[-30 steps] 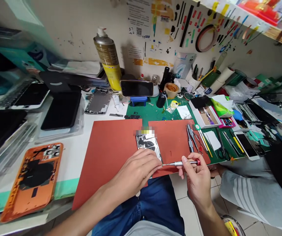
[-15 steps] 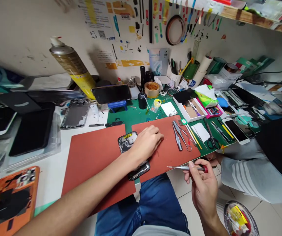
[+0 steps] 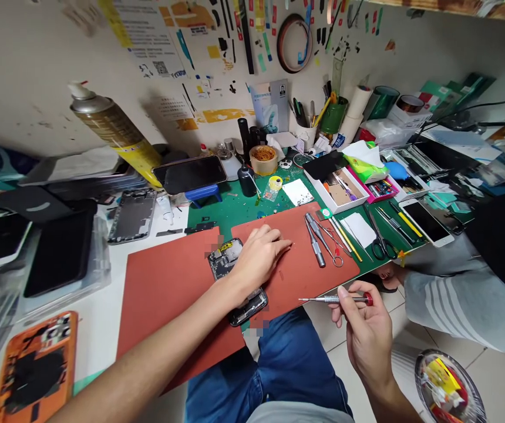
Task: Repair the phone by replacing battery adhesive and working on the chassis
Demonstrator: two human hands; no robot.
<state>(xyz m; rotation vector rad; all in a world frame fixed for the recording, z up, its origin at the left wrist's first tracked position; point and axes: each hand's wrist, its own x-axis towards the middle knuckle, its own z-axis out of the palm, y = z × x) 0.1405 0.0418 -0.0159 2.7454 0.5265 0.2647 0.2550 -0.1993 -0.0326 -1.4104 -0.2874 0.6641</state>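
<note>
An opened phone lies on the reddish-brown mats, its inner parts showing; my left forearm and hand cover its middle. My left hand reaches over it to the bare mat on the right. Its fingers are curled together, the tips down at the mat beside a few tiny pale specks. Whatever may be between them is too small or hidden to name. In my right hand, held beyond the mat's front edge, is a thin precision screwdriver with a red end, its tip pointing left.
Metal tools, tweezers and scissors lie on the right. Open boxes stand behind. A phone back shell and a tall spray can are at left. A person's grey clothing and a bin are at right.
The view has shifted slightly. My left fingertips remain at about the same place on the mat, and my right hand still holds the screwdriver.
</note>
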